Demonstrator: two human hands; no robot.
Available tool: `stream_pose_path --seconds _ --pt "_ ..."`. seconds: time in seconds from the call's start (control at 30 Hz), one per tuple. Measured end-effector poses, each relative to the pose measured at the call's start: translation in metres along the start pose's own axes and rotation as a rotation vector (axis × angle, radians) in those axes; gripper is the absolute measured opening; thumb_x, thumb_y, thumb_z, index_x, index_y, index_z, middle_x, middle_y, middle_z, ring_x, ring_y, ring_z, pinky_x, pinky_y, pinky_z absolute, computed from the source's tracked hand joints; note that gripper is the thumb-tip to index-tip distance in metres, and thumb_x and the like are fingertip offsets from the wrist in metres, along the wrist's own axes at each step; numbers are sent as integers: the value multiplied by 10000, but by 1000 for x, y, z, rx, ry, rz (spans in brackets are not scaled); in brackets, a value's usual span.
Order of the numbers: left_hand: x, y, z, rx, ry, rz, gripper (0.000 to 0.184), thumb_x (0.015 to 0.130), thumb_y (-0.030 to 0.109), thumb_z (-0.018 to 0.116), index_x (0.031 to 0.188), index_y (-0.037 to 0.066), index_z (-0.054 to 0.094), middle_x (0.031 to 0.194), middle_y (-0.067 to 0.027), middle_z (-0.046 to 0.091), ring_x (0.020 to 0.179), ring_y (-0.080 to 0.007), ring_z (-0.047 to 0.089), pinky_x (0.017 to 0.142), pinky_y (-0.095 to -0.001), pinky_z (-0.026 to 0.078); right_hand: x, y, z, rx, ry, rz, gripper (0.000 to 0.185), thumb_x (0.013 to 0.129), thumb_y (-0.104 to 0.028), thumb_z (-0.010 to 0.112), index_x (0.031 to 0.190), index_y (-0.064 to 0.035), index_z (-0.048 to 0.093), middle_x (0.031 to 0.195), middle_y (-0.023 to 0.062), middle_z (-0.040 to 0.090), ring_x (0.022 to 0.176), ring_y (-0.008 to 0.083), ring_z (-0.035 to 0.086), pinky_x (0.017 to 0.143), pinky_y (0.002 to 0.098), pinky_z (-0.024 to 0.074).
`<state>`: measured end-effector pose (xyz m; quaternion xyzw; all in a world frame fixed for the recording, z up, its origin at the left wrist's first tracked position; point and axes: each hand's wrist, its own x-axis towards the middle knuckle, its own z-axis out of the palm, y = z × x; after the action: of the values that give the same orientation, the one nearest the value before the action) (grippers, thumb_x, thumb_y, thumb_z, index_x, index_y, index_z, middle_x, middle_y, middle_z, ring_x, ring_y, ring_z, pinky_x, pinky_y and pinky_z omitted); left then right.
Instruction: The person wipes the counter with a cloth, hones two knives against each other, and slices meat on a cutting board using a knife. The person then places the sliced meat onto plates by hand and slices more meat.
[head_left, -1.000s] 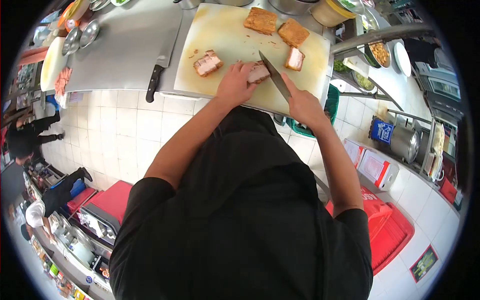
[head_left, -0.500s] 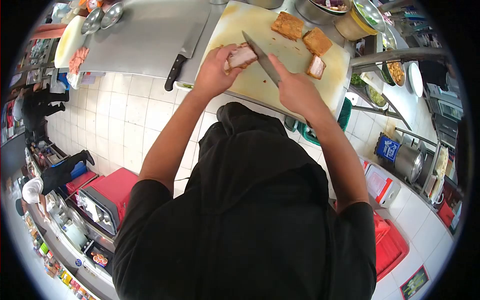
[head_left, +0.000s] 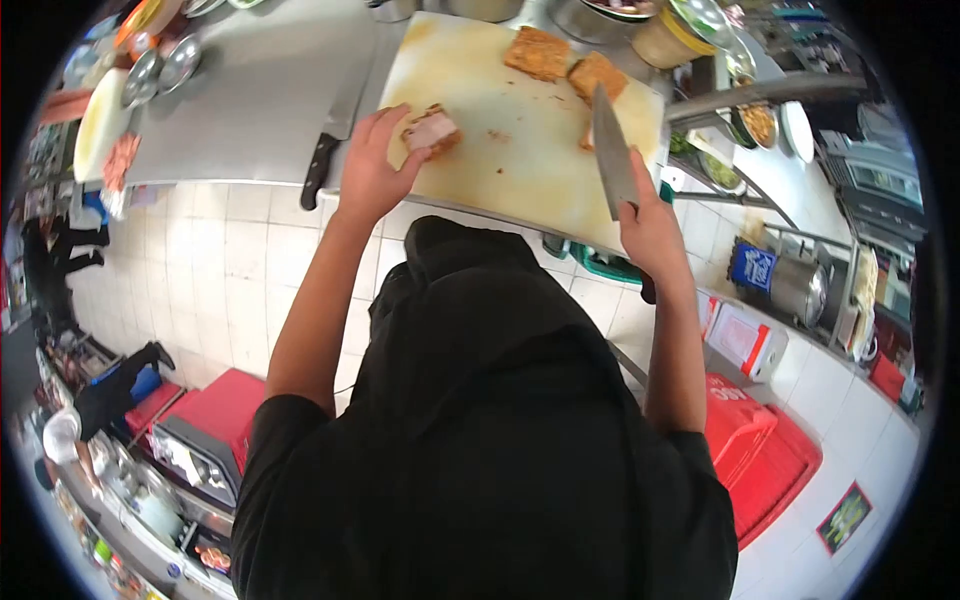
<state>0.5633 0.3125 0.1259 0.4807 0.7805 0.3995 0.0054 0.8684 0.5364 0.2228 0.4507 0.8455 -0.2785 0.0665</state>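
Note:
My left hand (head_left: 376, 168) is at the left edge of the cutting board (head_left: 500, 190), fingers apart, with thumb and fingertips beside a cut block of pale meat with a brown crust (head_left: 433, 131). A wide-bladed knife (head_left: 612, 160) is in my right hand (head_left: 650, 225), its fingers wrapped round the handle. The blade points away from me over the right part of the board and partly hides a smaller meat piece. Two browned slabs lie at the back, one left (head_left: 537, 53) and one right (head_left: 604, 75), the right one behind the knife tip.
A second knife with a black handle (head_left: 319, 171) lies left of the board on the steel counter (head_left: 240, 100). Metal bowls (head_left: 180, 63) stand at the far left. A yellowish tub (head_left: 662, 45) is behind the board. Another person (head_left: 100, 400) is at the lower left.
My left hand and the meat block have moved left, and its fingers have spread. My right hand has carried the knife right, away from the block. The view has shifted.

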Motion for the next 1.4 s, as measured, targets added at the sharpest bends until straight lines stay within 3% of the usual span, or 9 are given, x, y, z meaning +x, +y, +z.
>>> stream_pose_path --seconds 0.13,0.37,0.57,0.77,0.87,1.07,1.27,1.3,1.4 --pt "15 31 43 -126 -36 174 582 842 164 850 1367 58 623 1304 -195 648 1223 -412 603 1049 -479 510 -3 72 12 41 126 48 798 947 -51 531 1682 -191 254 1142 364 702 1067 531 689 932 539 538" --pt "56 85 164 -234 -310 53 554 894 244 803 1383 65 615 1268 -199 683 1170 -378 661 1006 -444 542 11 69 38 31 65 97 793 916 -59 530 1662 -158 279 1029 362 702 968 545 681 881 607 526" --pt "72 88 215 -248 -444 -183 556 923 125 729 1450 65 560 1331 -207 687 1134 -333 704 1014 -431 547 -7 54 59 132 -19 57 818 911 -55 536 1670 -167 253 937 390 683 895 558 675 842 619 519" --pt "57 75 190 -216 -364 -231 505 956 39 637 1453 64 552 1206 -179 704 1049 -340 714 976 -432 563 -32 46 65 264 -128 2 791 922 -54 529 1665 -155 275 959 398 681 930 565 668 869 604 516" --pt "48 92 167 -288 -376 -136 477 917 15 631 1389 74 586 1179 -201 667 1145 -392 653 987 -471 532 -42 65 76 329 -74 -75 808 911 -49 528 1667 -150 262 960 383 689 934 559 672 880 603 513" --pt "18 114 171 -173 -442 520 519 879 38 688 1387 81 594 1241 -153 633 1240 -357 579 1072 -446 486 -69 98 53 341 17 71 803 917 -18 551 1667 -151 298 1016 378 699 966 517 706 884 505 545" --pt "3 98 168 -192 -399 302 574 840 173 815 1364 71 603 1315 -139 593 1284 -355 547 1096 -464 470 -34 86 39 74 -2 109 807 919 -41 536 1669 -198 282 955 372 693 908 530 692 862 586 534" --pt "2 96 168 -196 -406 315 578 835 177 827 1355 66 600 1313 -150 592 1274 -364 554 1095 -459 474 -28 84 42 -34 -21 55 834 928 -90 567 1683 -183 222 870 296 720 824 476 708 781 576 552" --pt "0 92 170 -212 -411 332 567 826 189 853 1315 54 600 1296 -166 595 1242 -380 573 1084 -450 487 -33 67 42 -95 -61 53 853 917 -75 568 1687 -193 220 861 275 728 814 458 718 772 578 557"
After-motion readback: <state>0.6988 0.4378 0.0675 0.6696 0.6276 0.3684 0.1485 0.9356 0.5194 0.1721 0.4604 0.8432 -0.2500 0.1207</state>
